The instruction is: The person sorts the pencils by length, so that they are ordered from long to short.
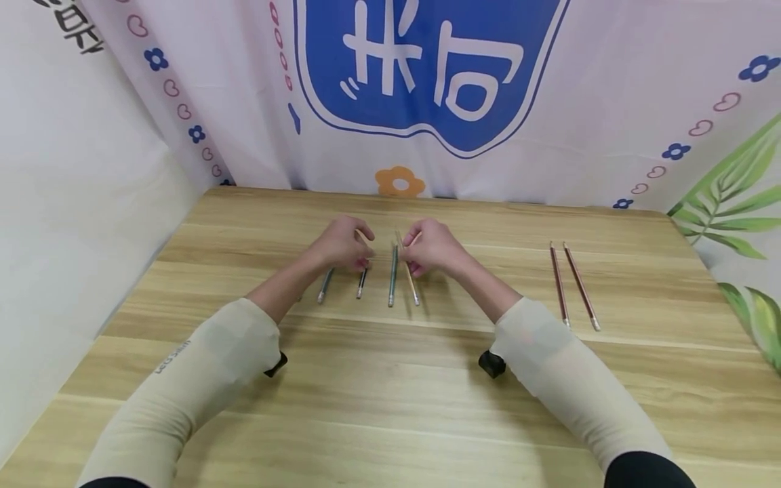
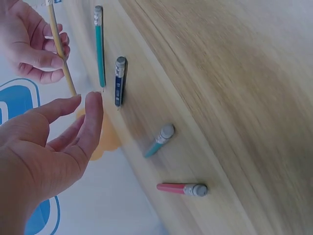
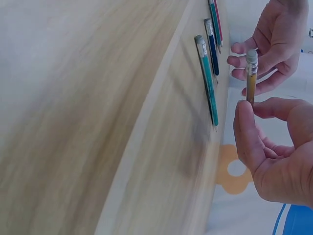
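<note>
My right hand [image 1: 430, 247] pinches a yellow pencil [image 3: 251, 81] between thumb and fingertips, its eraser end pointing toward me and off the table. My left hand [image 1: 344, 242] hovers left of it, fingers loosely bent and apart, holding nothing. In the left wrist view its fingertips appear close to the yellow pencil's tip. Between the hands lies a green pencil [image 1: 393, 278]. Under my left hand are a dark blue pencil [image 2: 119, 84] and a teal pencil [image 2: 157, 141]. A red pencil [image 2: 171, 188] lies farther left, mostly hidden by my forearm in the head view.
Two dark red pencils [image 1: 579, 281] lie side by side on the right of the wooden table [image 1: 390, 407]. A printed cloth [image 1: 256, 135] with a blue emblem hangs along the back edge. White wall covering [image 1: 73, 169] borders the left side.
</note>
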Demonstrator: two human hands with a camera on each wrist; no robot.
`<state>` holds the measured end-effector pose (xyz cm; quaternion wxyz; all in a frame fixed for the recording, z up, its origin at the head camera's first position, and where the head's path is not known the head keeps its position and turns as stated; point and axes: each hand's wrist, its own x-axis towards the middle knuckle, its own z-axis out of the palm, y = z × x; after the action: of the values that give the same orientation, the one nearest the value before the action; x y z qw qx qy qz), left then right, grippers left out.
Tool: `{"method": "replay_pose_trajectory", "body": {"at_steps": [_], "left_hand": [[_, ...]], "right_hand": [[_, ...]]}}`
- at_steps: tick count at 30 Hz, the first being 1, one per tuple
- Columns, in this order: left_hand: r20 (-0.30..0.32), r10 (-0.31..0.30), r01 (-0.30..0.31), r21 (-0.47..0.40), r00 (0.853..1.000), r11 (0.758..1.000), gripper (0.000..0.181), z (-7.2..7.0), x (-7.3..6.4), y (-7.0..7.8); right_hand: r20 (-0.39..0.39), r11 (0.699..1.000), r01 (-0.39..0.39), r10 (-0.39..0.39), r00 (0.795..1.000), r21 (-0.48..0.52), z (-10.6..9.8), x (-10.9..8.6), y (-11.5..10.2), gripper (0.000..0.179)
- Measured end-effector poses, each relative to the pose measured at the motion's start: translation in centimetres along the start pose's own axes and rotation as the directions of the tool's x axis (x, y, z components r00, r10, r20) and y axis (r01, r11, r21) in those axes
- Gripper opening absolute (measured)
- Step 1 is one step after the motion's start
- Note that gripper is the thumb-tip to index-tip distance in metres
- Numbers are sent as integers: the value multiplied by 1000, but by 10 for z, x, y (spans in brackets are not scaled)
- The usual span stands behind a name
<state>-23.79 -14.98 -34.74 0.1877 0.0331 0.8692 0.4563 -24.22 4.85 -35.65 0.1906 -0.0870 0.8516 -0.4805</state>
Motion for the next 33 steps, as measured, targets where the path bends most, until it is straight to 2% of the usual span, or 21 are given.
{"method": "replay_pose_trajectory", "body": {"at_steps": [7,14,24,33], "left_hand": [[19,13,-12,-17,1000,1000,37,7,1,3],[28,21,-20,-30,999,999,38,14,4,3],[48,39,-40,17,998,999,39,22,7,7],[73,20,-20,-1,997,1000,44,29,13,7]], "right_hand": [[-1,999,-26,26,1000,28,-8,-5,7,18],[-8,999,-33,33,999,12,-14,-8,11,21],[-23,999,-49,49,999,13,-24,-13,21,22],[-35,998,-61,62,997,19,-37,-19,31,28]]}}
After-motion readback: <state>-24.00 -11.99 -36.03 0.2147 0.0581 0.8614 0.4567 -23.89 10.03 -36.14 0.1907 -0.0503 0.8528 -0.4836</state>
